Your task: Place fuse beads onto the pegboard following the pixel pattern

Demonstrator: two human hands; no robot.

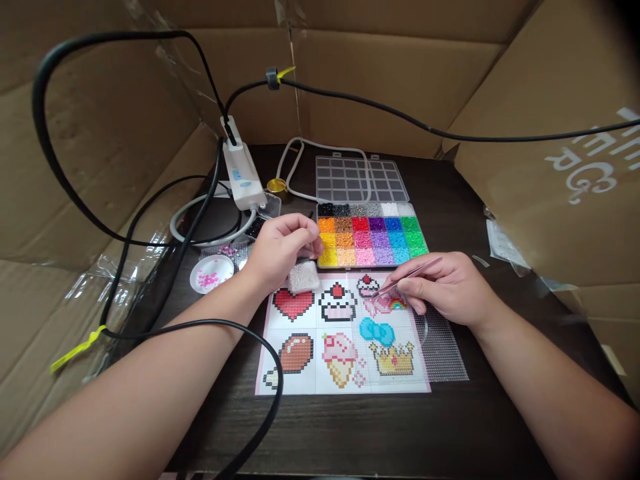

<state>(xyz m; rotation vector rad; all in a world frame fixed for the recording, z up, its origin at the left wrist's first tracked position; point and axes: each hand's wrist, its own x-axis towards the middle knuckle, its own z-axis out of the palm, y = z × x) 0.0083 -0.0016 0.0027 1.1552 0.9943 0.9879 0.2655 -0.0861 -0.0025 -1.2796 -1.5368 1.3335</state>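
My right hand (437, 283) is closed on a pair of pinkish tweezers (411, 275), whose tips point down and left over the upper right of a pixel-pattern sheet (287, 339). Beneath them lie a pink bead figure and a small cupcake picture (368, 285). My left hand (290, 243) hovers in a pinch above a small clear bag of white beads (303, 276); what its fingers hold, if anything, I cannot make out. Just behind both hands stands a sorting box (373, 237) with beads of several colours. A clear pegboard (445, 350) extends under the sheet's right side.
A white dish (211, 273) of pink beads sits left of my left forearm. Behind it are a white power strip (243, 175) and a yellow-gold round object (277, 186). A black cable (270, 417) loops across my left forearm. Cardboard walls (370, 60) enclose the dark table.
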